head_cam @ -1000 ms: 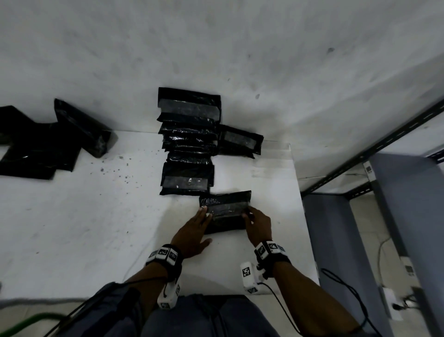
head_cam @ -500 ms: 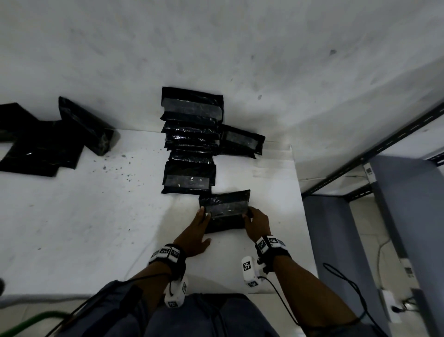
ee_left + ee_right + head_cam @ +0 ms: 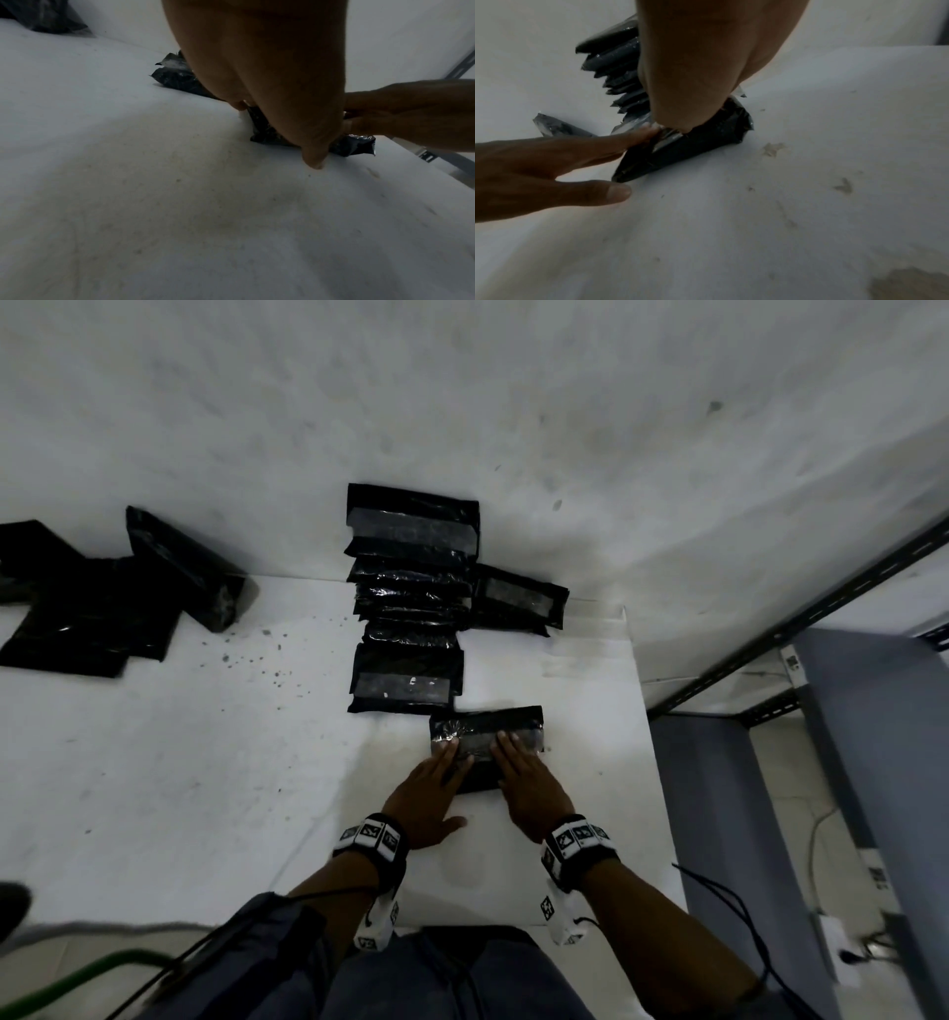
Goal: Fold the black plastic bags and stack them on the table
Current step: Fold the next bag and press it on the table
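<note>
While both wrists with their tagged black camera bands (image 3: 374, 835) hover over the near edge of the white tabletop (image 3: 169, 778), the two hands lie flat, side by side, on one folded black plastic bag (image 3: 488, 729). The left hand (image 3: 429, 788) has its fingers (image 3: 451, 752) straight and close together, pressing the bag's left half, thumb spread out on the tabletop. The right hand (image 3: 529, 780) presses the right half the same way, fingers (image 3: 506, 747) extended and together; neither hand curls round the bag. This bag lies near the front right of the tabletop, its glossy strip facing up.

Just beyond it, touching at a corner, a row of overlapping folded black plastic bags (image 3: 408, 603) runs away towards the white wall (image 3: 462, 403), with one more folded bag (image 3: 518, 603) lying beside the row on its right. Far left, a loose heap of unfolded black plastic bags (image 3: 102, 608) lies against the wall. To the right stands a grey metal rack frame (image 3: 821, 608).
</note>
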